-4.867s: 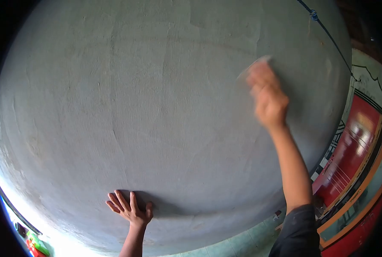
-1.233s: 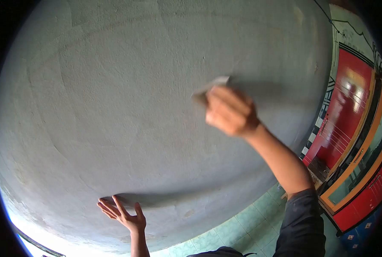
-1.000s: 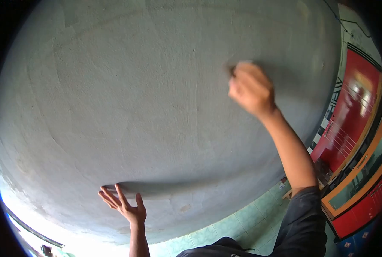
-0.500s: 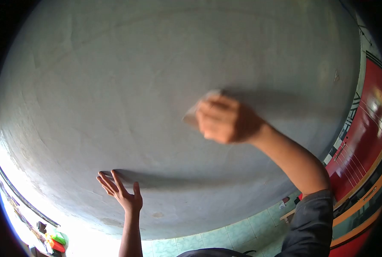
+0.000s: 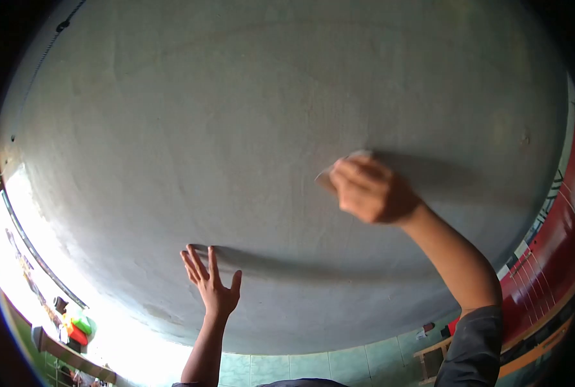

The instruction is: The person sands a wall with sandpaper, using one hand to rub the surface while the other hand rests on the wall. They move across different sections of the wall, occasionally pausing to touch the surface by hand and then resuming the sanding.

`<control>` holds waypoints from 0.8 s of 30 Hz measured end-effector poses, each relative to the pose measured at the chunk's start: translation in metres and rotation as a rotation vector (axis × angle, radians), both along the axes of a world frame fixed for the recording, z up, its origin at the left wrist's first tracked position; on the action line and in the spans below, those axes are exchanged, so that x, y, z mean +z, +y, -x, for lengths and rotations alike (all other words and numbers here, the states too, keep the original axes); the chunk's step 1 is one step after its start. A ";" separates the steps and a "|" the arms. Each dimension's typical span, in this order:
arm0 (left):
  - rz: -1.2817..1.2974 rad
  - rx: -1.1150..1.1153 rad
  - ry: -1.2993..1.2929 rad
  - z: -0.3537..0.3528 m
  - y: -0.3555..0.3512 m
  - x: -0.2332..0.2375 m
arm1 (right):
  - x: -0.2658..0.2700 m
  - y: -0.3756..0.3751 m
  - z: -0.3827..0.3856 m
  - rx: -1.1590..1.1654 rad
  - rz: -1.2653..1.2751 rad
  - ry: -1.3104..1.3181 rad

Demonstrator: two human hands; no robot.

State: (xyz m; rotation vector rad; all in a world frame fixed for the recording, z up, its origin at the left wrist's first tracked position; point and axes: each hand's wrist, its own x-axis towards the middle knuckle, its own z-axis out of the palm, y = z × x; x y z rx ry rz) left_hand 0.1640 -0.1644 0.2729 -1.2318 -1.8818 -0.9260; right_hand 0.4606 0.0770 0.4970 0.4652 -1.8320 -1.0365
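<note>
The right hand (image 5: 371, 193) clamps a thin sheet (image 5: 329, 174) (likely sandpaper; blurred), judged light and limp, flat to the wall (image 5: 171, 129); left hand (image 5: 213, 290) fingers splayed.

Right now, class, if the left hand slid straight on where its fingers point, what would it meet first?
Only bare wall, as far as shows. The left hand is open against it, fingers pointing up; the right hand and its pad are off to the right.

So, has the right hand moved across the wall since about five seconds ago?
Yes. The right hand with its pad has come down and left on the grey wall, away from its right edge and nearer the left hand.
</note>
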 end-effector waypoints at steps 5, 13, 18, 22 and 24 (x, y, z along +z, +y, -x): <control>0.077 0.008 -0.044 0.032 -0.009 -0.010 | 0.049 0.004 0.026 -0.126 0.068 0.336; 0.239 0.063 0.025 0.086 -0.033 -0.001 | 0.030 -0.020 0.113 0.153 -0.100 -0.037; 0.130 0.126 0.080 0.134 -0.053 0.048 | 0.088 -0.023 0.103 0.020 0.262 0.439; 0.062 0.163 0.041 0.174 -0.088 0.071 | 0.008 -0.051 0.162 0.100 -0.055 -0.023; 0.072 0.168 0.034 0.195 -0.102 0.074 | -0.024 -0.067 0.192 0.156 -0.132 -0.206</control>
